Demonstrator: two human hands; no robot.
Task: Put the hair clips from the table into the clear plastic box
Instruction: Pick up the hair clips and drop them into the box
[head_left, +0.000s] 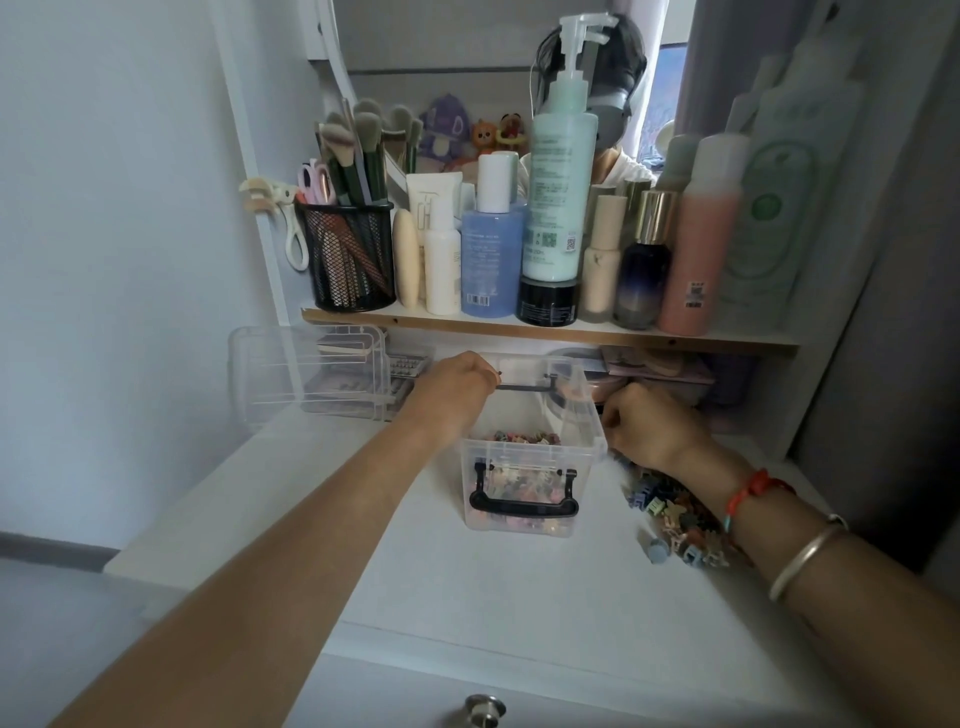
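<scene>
The step in hand looks like moving clips from the loose pile into the box, with much of the pile left to go. The box (586, 415) stands open in the middle of the white tabletop (363, 519), its bottom already covered with clips. The remaining hair clips (670, 514) lie in a heap just to its right, partly under the right forearm. The clear lid (306, 374) lies off to the left.

To do this well, the person should keep the light box steady with one hand. The other should lift small bunches clear over the right wall, so none catch on the rim or scatter.

The left hand (457, 384) reaches to the far rim, fingers curled by the black rear handle. Whether it grips the handle or pinches a clip cannot be told. The right hand (649, 426) is clenched just beside the right wall, above the heap. Its palm is hidden, so whether it holds any clips cannot be told.
</scene>
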